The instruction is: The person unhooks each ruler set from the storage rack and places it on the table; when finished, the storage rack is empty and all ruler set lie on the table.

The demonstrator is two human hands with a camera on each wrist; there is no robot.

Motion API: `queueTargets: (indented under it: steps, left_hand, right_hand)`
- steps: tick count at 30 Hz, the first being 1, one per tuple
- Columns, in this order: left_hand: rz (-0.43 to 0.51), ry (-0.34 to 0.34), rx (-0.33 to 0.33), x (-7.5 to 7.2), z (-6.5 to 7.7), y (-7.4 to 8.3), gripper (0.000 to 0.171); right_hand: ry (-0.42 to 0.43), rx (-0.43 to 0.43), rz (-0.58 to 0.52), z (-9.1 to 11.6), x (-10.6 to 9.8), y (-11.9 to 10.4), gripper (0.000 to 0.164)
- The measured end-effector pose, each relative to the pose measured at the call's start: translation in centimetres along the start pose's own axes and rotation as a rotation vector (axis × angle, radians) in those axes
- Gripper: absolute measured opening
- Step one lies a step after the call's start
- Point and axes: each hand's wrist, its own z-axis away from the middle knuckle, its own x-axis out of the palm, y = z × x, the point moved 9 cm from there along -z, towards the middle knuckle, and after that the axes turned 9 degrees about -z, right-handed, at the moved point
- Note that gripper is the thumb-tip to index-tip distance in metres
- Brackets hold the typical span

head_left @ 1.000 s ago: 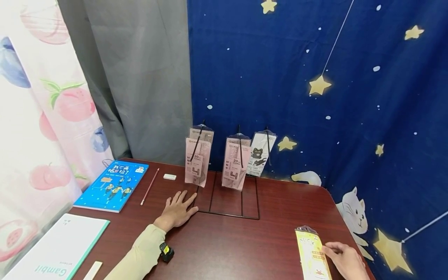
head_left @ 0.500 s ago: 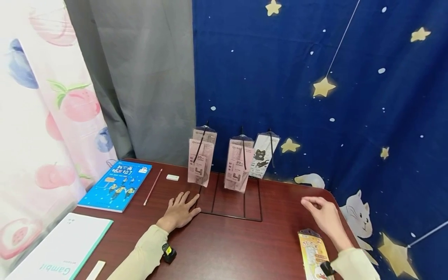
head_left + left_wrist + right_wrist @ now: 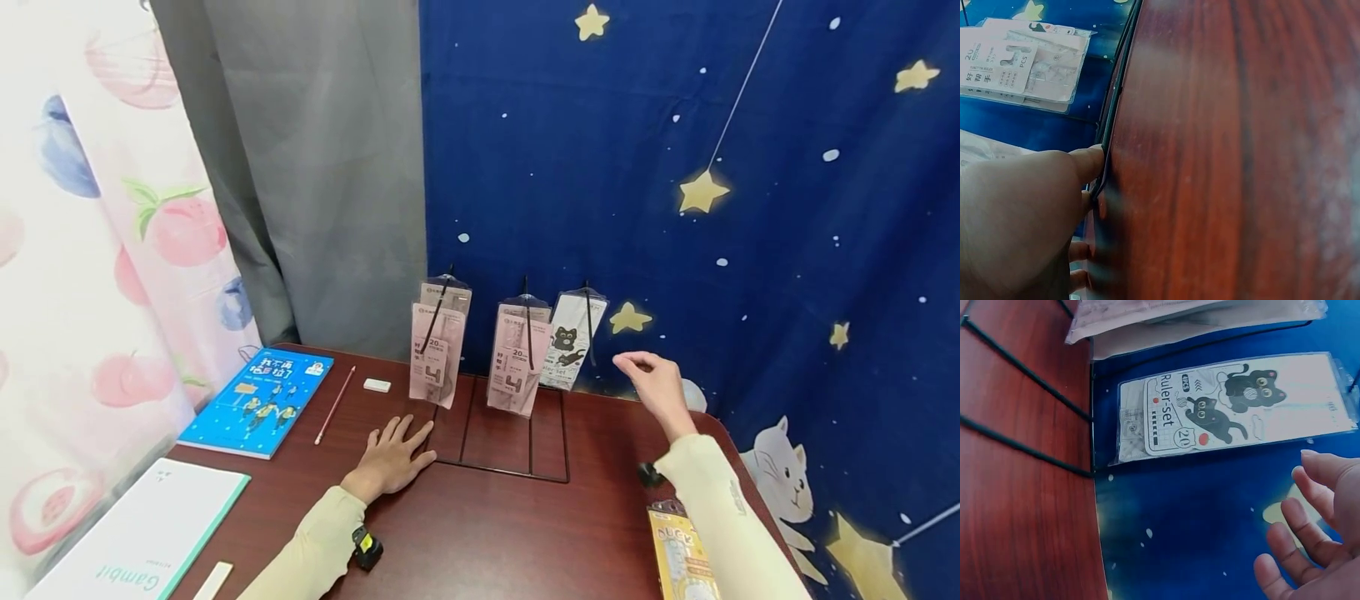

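My left hand (image 3: pixel 390 462) rests on the table with fingers spread, its thumb at the front left corner of a black wire display rack (image 3: pixel 510 472). In the left wrist view the thumb (image 3: pixel 1088 161) touches the wire. Pink ruler packs hang from the rack's left hook (image 3: pixel 435 358) and middle hook. From the right hook hangs a white ruler-set pack (image 3: pixel 1229 406) with black cats. My right hand (image 3: pixel 656 385) is raised just right of that pack, holding nothing, fingers loosely bent. A yellow duck pack (image 3: pixel 678 550) lies on the table, partly hidden under the right forearm.
On the left of the table (image 3: pixel 480 533) lie a blue book (image 3: pixel 258 404), a white notebook (image 3: pixel 142 525), a red pencil (image 3: pixel 335 406), a white eraser (image 3: pixel 377 385) and a pale flat bar (image 3: pixel 214 581). A blue star-patterned curtain (image 3: pixel 540 167) hangs behind the rack.
My right hand has let go of the yellow duck pack and moved up and left toward the cat ruler pack. The left hand stays at the rack's corner. The head view has shifted slightly.
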Motion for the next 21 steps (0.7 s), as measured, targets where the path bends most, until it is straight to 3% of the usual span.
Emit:
queueTargets:
  steps: [11, 21]
  left_hand:
    - [0.020, 0.011, 0.014, 0.4, -0.1, 0.1, 0.064]
    - [0.003, 0.024, -0.005, 0.4, -0.3, -0.2, 0.059]
  right_hand:
    - [-0.059, 0.033, -0.160, -3.5, 3.8, -1.0, 0.045]
    - [0.012, 0.066, -0.119, -4.1, 4.0, -1.9, 0.030]
